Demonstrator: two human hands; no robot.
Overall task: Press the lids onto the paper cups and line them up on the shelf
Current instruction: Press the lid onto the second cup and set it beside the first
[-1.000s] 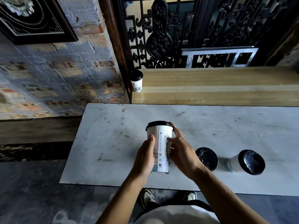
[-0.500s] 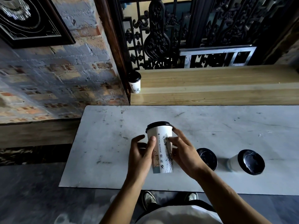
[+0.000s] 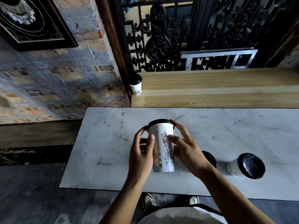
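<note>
A tall white paper cup (image 3: 161, 143) with black line drawings stands on the white marble table (image 3: 105, 143), a black lid (image 3: 159, 122) on its top. My left hand (image 3: 141, 154) wraps its left side, thumb on the wall and fingertips up at the lid's rim. My right hand (image 3: 186, 149) holds the right side, fingers reaching the rim. A lidded cup (image 3: 136, 84) stands at the left end of the wooden shelf (image 3: 210, 88). Another lidded cup (image 3: 247, 165) stands on the table to the right. A black-lidded cup (image 3: 209, 159) shows partly behind my right wrist.
A brick wall (image 3: 64, 78) with a framed picture (image 3: 32, 21) rises at the left. Black ornate ironwork (image 3: 161, 38) and a metal frame (image 3: 218, 59) stand behind the shelf. My shoes (image 3: 149, 202) show under the table's near edge.
Both hands have slid up the cup, and their fingertips now reach the lid's rim. The cup stays at the same spot on the table.
</note>
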